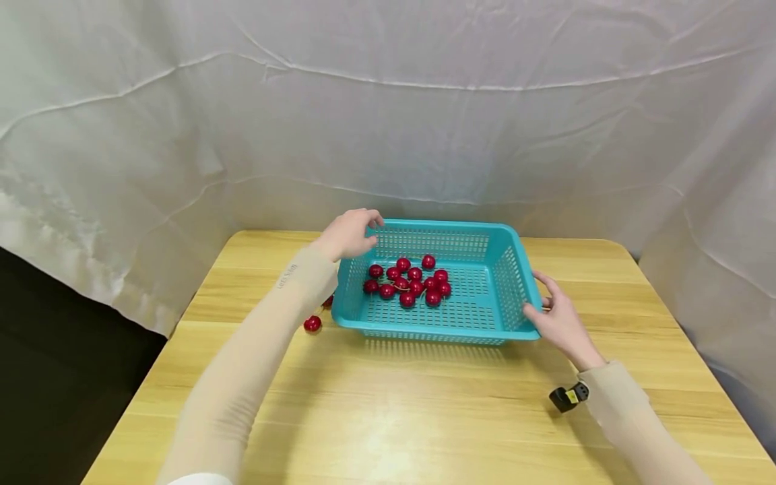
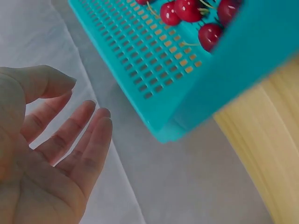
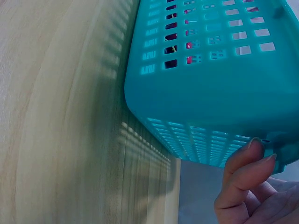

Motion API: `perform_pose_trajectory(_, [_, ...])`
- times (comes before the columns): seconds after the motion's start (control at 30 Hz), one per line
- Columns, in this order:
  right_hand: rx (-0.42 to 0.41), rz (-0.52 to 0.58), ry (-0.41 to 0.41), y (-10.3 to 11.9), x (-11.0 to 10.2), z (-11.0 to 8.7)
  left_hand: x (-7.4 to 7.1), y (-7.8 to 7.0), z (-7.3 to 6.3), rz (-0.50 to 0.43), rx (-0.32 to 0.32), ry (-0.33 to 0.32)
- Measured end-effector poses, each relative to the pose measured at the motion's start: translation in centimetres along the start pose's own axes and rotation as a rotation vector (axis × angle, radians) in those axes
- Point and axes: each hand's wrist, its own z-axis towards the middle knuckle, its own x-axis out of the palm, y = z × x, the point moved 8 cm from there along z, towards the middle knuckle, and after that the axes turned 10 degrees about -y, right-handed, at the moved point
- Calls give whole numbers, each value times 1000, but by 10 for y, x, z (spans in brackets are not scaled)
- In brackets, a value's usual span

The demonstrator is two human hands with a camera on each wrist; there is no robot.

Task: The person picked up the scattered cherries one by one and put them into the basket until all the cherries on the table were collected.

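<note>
A turquoise perforated plastic basket [image 1: 512, 279] stands on the wooden table with several red cherries [image 1: 416, 287] in its left and middle part. My right hand [image 1: 560, 320] pinches the basket's right rim; in the right wrist view its curled fingers [image 3: 250, 175] lie under that edge. Near the back left corner is my left hand [image 1: 351, 232], fingers loosely bent and holding nothing. The left wrist view shows a gap between this hand [image 2: 60, 140] and the basket [image 2: 154, 112]. Loose cherries [image 1: 312, 324] lie on the table left of the basket, partly hidden by my left forearm.
The light wooden table [image 1: 412, 417] ends just behind the basket, where a pale cloth curtain [image 1: 424, 141] hangs. The cloth continues along both sides. A dark area [image 1: 60, 377] lies beyond the table's left edge. A small black device [image 1: 568, 397] sits at my right wrist.
</note>
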Motion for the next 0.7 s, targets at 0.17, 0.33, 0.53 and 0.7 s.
perform_pose_trajectory(0.17, [-2, -2, -2, 1, 0, 0, -6, 13, -6, -33, -26, -24])
perform_pose_trajectory(0.33, [5, -2, 0, 1, 1, -1, -14, 24, -17, -61, -31, -53])
perform_pose_trajectory(0.53, [-1, -11, -4, 3, 1, 0, -24, 42, -35, -83, -39, -107])
perform_pose_trajectory(0.7, [-8, -9, -6, 3, 1, 0, -28, 58, -51, -85, -48, -119])
